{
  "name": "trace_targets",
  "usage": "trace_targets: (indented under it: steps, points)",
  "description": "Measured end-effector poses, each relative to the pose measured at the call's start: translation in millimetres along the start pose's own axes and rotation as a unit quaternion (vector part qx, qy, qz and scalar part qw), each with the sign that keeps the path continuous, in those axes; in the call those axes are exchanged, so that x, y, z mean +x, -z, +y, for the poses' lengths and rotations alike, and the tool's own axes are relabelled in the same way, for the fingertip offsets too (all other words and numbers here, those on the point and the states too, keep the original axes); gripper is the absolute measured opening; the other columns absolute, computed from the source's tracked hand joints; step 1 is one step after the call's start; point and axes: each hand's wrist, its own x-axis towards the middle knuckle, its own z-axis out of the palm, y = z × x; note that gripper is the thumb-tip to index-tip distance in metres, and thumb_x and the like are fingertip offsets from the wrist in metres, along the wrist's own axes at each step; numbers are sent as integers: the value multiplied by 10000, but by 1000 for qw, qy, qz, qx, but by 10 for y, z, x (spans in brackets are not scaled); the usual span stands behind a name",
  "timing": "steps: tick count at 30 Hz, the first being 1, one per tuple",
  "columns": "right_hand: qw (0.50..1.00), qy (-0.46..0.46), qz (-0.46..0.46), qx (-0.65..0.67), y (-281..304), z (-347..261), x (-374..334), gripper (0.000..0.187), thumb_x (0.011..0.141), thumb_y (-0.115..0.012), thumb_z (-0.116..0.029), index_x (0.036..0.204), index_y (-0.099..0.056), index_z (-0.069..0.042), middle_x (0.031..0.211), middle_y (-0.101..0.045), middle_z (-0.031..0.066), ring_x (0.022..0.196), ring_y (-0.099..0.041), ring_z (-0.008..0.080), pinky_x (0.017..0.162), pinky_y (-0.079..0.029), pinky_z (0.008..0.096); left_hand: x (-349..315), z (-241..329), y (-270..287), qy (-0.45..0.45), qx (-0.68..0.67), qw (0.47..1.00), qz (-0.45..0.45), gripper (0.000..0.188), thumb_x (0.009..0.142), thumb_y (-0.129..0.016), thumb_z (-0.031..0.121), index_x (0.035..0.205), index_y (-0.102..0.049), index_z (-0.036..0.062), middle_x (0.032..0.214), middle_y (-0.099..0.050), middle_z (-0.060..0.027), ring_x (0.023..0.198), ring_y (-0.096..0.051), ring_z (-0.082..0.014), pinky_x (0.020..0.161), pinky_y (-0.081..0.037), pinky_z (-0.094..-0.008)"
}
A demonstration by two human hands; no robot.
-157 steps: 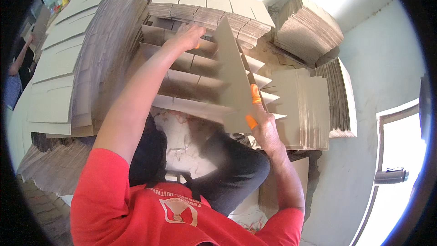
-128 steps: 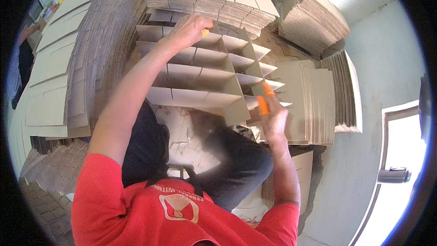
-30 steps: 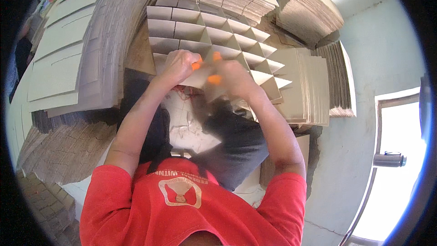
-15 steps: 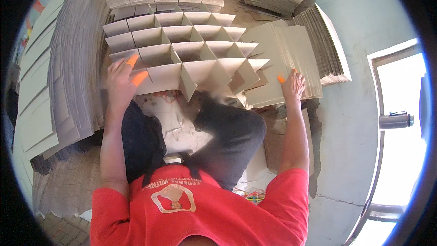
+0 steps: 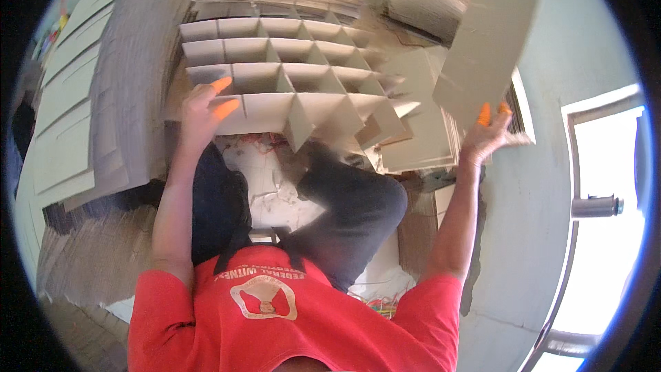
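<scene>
Sheet-fetch step, I'd say: right hand [image 5: 485, 140] pinches a cardboard sheet [image 5: 490, 48] right of the divider grid [image 5: 265, 114]; left hand [image 5: 200, 111] at grid's near-left corner (can't tell if pinching). Next move likely calls for aligning sheet to grid.

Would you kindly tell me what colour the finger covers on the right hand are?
The finger covers on the right hand are orange, clearest in the head view.

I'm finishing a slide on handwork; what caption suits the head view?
Right hand holding up a cardboard sheet, left hand at the near-left corner of a cardboard divider grid.
</scene>
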Motion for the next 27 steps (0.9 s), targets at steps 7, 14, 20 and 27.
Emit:
trace_targets:
  steps: [7, 14, 20, 27]
  points:
    - [900, -26, -235, 365, 75, -1810, 381, 555, 854, -713, 12, 1380, -545, -37, 1051, -678, -5, 797, -504, 33, 802, -460, 199, -74, -137, 8, -32, -32, 996, 71, 370, 721, -805, 63, 1081, -723, 37, 958, -711, -113, 869, -628, -257, 768, -525, -361]
    - [821, -35, -396, 411, -258, -2662, 175, 650, 785, -695, 145, 1396, -519, 7, 973, -704, 20, 760, -540, 19, 761, -514, 192, -101, -203, -22, -14, -95, 995, 38, 159, 738, -741, -3, 896, -720, 3, 821, -703, -134, 756, -603, -285, 684, -500, -379]
    - [859, 125, -412, 277, -566, -2833, 95, 566, 823, -652, 150, 1365, -510, 69, 1153, -687, 181, 992, -638, 103, 855, -536, 244, -90, -188, -30, -15, -113, 993, 41, 140, 735, -732, 0, 872, -706, -4, 808, -693, -147, 744, -596, -305, 685, -494, -397]
    - [840, 83, -426, 325, -538, -3022, 130, 563, 807, -691, 113, 1346, -538, 58, 992, -716, 126, 860, -631, 90, 781, -519, 215, -108, -259, -36, -11, -109, 993, 50, 124, 746, -726, 28, 866, -706, 5, 804, -689, -148, 755, -602, -319, 687, -499, -409]
